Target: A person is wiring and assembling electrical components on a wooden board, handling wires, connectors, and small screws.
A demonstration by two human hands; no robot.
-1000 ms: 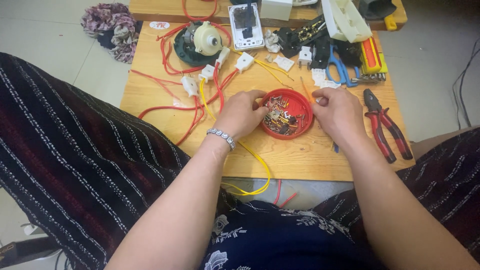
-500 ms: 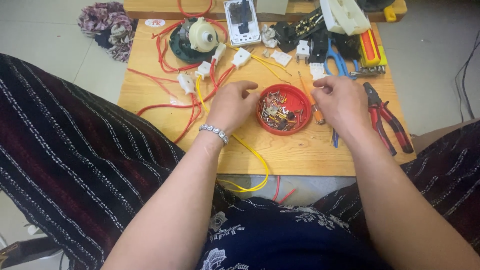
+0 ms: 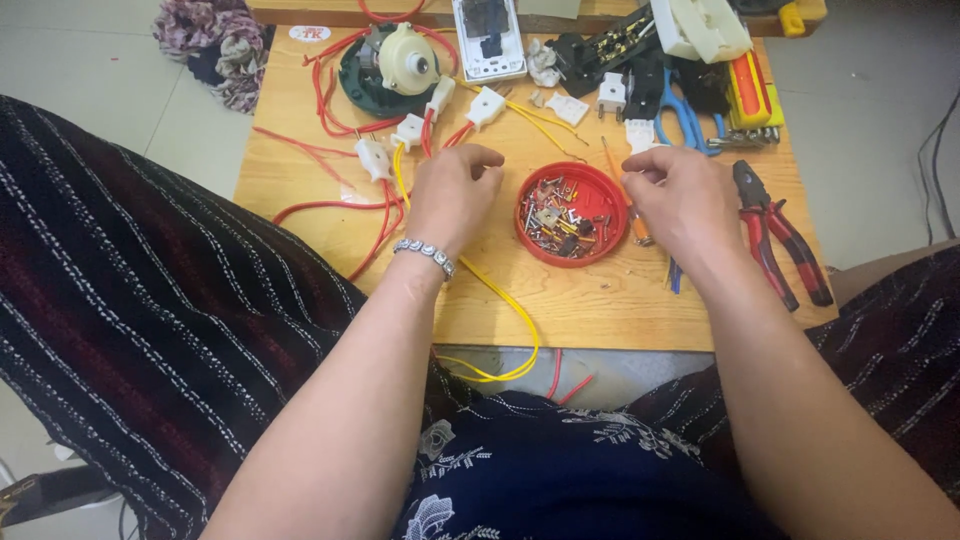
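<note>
My left hand (image 3: 452,195) rests knuckles-up on the wooden table (image 3: 620,310), fingers curled loosely, and I cannot tell whether they pinch anything; a yellow wire (image 3: 500,300) runs out from under it toward the near edge. My right hand (image 3: 682,200) sits the same way, fingertips drawn together, whatever they grip hidden. Between both hands, just beside each, lies the round red lid (image 3: 572,213) full of small screws and metal bits, open side up; being round, it has no long axis. Just right of my right hand lie red-handled pliers (image 3: 775,235), handles toward me, nose away.
</note>
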